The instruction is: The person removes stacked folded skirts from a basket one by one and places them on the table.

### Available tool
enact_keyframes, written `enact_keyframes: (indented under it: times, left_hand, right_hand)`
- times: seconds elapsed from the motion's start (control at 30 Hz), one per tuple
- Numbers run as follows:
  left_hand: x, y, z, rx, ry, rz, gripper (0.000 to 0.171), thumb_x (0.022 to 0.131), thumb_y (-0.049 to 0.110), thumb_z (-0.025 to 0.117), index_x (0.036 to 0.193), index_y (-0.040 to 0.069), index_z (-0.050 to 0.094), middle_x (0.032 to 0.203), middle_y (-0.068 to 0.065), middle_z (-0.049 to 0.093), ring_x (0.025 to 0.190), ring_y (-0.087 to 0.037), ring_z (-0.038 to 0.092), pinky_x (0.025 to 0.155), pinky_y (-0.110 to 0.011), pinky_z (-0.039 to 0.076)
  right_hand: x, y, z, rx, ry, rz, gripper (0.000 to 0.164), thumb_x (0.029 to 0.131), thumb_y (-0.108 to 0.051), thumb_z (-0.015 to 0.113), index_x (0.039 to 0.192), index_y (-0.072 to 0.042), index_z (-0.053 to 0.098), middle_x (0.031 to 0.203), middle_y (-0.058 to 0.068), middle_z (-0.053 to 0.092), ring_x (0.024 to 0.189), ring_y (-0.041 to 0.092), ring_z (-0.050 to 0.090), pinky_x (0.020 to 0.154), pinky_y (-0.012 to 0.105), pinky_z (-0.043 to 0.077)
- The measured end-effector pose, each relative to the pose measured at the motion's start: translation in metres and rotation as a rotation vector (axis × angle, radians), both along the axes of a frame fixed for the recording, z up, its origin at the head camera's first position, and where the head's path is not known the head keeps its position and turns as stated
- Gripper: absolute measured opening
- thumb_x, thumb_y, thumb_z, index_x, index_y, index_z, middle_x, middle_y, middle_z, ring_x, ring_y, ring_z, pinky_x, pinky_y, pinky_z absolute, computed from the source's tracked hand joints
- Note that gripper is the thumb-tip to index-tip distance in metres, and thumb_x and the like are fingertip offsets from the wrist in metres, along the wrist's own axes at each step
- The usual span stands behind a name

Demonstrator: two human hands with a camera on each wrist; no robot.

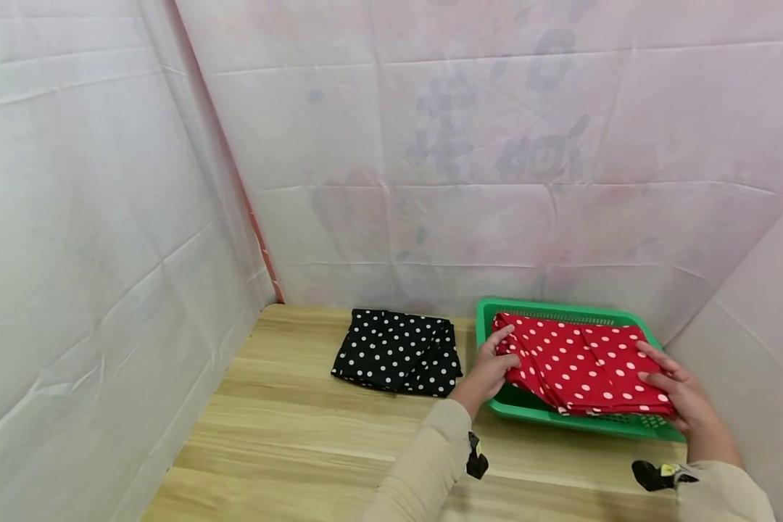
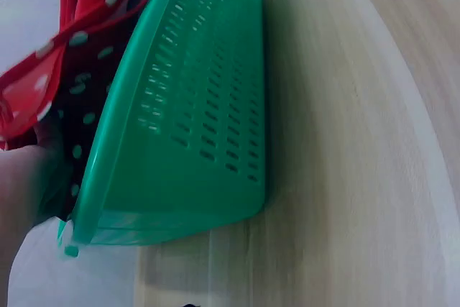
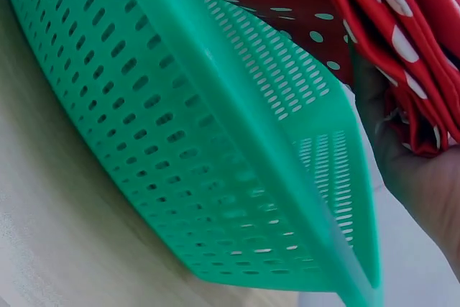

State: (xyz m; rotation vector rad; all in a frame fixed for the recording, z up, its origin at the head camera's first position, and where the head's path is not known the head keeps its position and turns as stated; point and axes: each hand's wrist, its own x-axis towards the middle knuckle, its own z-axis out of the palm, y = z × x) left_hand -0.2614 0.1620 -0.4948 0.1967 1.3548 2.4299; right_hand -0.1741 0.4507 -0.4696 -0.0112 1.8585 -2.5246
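A folded red cloth with white polka dots (image 1: 581, 366) lies level across the top of a green plastic basket (image 1: 581, 420). My left hand (image 1: 491, 368) grips the cloth's left edge, thumb on top. At its right edge my right hand (image 1: 681, 391) holds the fold, with fingers on top. In the right wrist view, the stacked layers of the red cloth (image 3: 402, 41) sit in that hand above the basket's rim. The left wrist view shows the red cloth (image 2: 32, 88) held beside the basket wall (image 2: 180, 120). The basket's inside is largely hidden beneath the cloth.
A folded black cloth with white dots (image 1: 398, 351) lies on the wooden table (image 1: 287, 428), left of the basket. Pale fabric sheets (image 1: 431, 145) hang behind the table and on both sides, close to the basket's back and right.
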Motion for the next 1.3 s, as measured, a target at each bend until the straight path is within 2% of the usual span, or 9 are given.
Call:
enact_keyframes:
  times: [0.1,0.23,0.3,0.43,0.57,0.73,0.83,1.1,1.3]
  left_hand:
    - [0.000,-0.002,0.000,-0.105,0.031,0.003,0.055,0.077,-0.012,0.062,0.125,0.014,0.057,0.118,-0.003,0.050,0.098,-0.022,0.055,0.077,-0.038,0.052]
    - [0.002,-0.001,-0.001,-0.313,0.083,0.088,0.058,0.073,-0.012,0.070,0.117,0.025,0.061,0.111,0.004,0.051,0.096,-0.018,0.053,0.070,-0.036,0.053]
    - [0.004,-0.001,-0.001,-0.368,0.093,0.131,0.061,0.073,-0.013,0.069,0.117,0.029,0.061,0.112,0.006,0.050,0.099,-0.018,0.051,0.070,-0.037,0.053]
    - [0.005,-0.006,0.001,-0.366,0.105,0.167,0.057,0.079,-0.009,0.065,0.118,0.031,0.061,0.117,0.006,0.049,0.101,-0.020,0.052,0.073,-0.039,0.053]
    - [0.004,-0.016,0.006,-0.372,0.125,0.139,0.055,0.082,-0.007,0.064,0.119,0.034,0.062,0.117,0.006,0.050,0.098,-0.020,0.056,0.073,-0.040,0.053]
    - [0.002,-0.026,0.010,-0.407,0.127,0.084,0.057,0.083,-0.004,0.063,0.129,0.030,0.056,0.123,0.004,0.047,0.101,-0.022,0.054,0.076,-0.041,0.052]
    - [0.003,-0.029,0.010,-0.422,0.125,0.083,0.058,0.083,-0.004,0.063,0.131,0.027,0.053,0.124,0.003,0.047,0.102,-0.023,0.054,0.075,-0.041,0.052]
    - [0.021,-0.045,0.006,-0.426,0.233,0.146,0.057,0.085,-0.003,0.061,0.131,0.029,0.051,0.127,0.005,0.045,0.109,-0.020,0.051,0.079,-0.035,0.051]
    - [0.025,-0.070,0.005,-0.427,0.318,0.072,0.053,0.089,0.001,0.058,0.131,0.033,0.051,0.125,0.005,0.047,0.103,-0.017,0.056,0.077,-0.032,0.052]
  right_hand:
    - [0.004,-0.004,0.005,-0.014,0.011,-0.002,0.053,0.096,0.000,0.043,0.134,-0.036,0.051,0.108,-0.016,0.049,0.076,0.019,0.066,0.058,0.035,0.054]
    - [0.008,-0.012,0.009,0.029,-0.001,-0.050,0.052,0.096,-0.004,0.046,0.135,-0.037,0.048,0.112,-0.013,0.040,0.077,0.014,0.065,0.059,0.034,0.054]
    - [0.009,-0.015,0.010,0.051,-0.016,-0.076,0.050,0.095,-0.005,0.049,0.134,-0.037,0.050,0.112,-0.013,0.040,0.077,0.013,0.065,0.060,0.033,0.054]
    - [0.011,-0.017,0.012,0.103,-0.048,-0.102,0.046,0.095,-0.007,0.051,0.130,-0.038,0.055,0.110,-0.012,0.041,0.076,0.011,0.063,0.060,0.033,0.054]
    - [0.013,-0.018,0.012,0.122,-0.051,-0.103,0.047,0.095,-0.007,0.051,0.130,-0.037,0.054,0.111,-0.011,0.038,0.079,0.009,0.062,0.061,0.033,0.054]
    - [0.013,-0.021,0.012,0.141,-0.025,-0.100,0.049,0.095,-0.006,0.051,0.133,-0.036,0.052,0.114,-0.012,0.035,0.082,0.005,0.059,0.062,0.031,0.054]
    - [0.015,-0.025,0.012,0.158,-0.013,-0.104,0.049,0.095,-0.006,0.051,0.134,-0.035,0.051,0.114,-0.011,0.036,0.082,0.004,0.059,0.062,0.030,0.054]
    - [0.027,-0.047,0.009,0.125,-0.010,-0.156,0.053,0.095,-0.008,0.052,0.140,-0.035,0.043,0.114,-0.011,0.037,0.080,0.006,0.062,0.060,0.031,0.054]
    - [0.030,-0.062,0.005,0.080,0.053,-0.121,0.052,0.096,-0.004,0.048,0.141,-0.030,0.042,0.116,-0.009,0.041,0.082,0.008,0.063,0.061,0.032,0.054]
